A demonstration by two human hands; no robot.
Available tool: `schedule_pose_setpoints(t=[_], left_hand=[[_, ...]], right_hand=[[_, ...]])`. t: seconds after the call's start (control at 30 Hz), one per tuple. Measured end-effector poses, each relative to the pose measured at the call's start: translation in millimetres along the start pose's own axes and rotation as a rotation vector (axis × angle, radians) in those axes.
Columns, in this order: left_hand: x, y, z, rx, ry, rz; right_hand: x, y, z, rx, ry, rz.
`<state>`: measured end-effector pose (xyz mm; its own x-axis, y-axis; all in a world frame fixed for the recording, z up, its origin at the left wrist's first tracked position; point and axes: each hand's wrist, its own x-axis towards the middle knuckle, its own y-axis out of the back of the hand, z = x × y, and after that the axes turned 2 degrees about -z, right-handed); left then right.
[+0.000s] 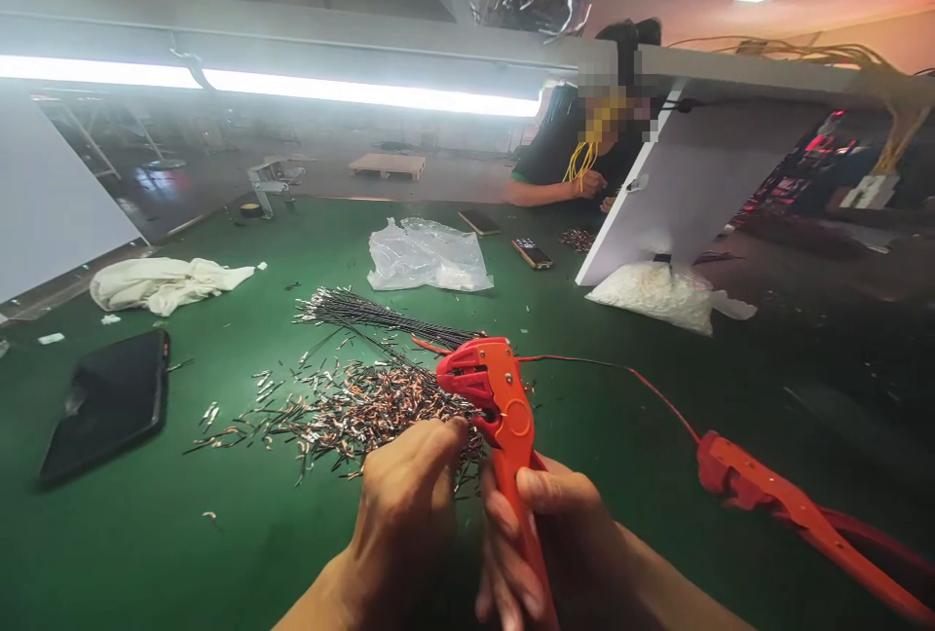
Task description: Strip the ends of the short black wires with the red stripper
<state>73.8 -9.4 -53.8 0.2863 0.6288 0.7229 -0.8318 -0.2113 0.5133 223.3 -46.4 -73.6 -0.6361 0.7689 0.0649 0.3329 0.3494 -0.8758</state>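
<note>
My right hand (555, 524) is wrapped round the handle of an orange-red wire stripper (507, 397), its jaws pointing left. Just left of the tool, my left hand (409, 485) is closed in a pinch close to the jaws; what it pinches, if anything, is hidden. Behind my left hand spreads a pile of short wire offcuts (372, 412), black, copper and silvery. Beyond the pile lies a bundle of black wires (394, 317) with pale ends, partly covered by the stripper's head. A thin reddish wire (584, 359) runs rightward from behind the stripper.
A second wire stripper (796, 504) lies at the right. On the green table (241, 553) are a dark phone (109, 407), white cloth (161, 285), clear plastic bag (428, 256) and bag of white bits (654, 295). A person (562, 159) opposite holds yellow wires.
</note>
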Motion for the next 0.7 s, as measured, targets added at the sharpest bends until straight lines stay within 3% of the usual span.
schedule_pose_setpoints(t=[0.17, 0.7], left_hand=[[3.0, 0.9, -0.1, -0.004, -0.033, -0.015], [4.4, 1.6, -1.8, 0.070, 0.103, -0.078]], right_hand=[[0.4, 0.8, 1.1, -0.033, 0.008, 0.017], [6.5, -9.0, -7.0, -0.113, 0.028, 0.177]])
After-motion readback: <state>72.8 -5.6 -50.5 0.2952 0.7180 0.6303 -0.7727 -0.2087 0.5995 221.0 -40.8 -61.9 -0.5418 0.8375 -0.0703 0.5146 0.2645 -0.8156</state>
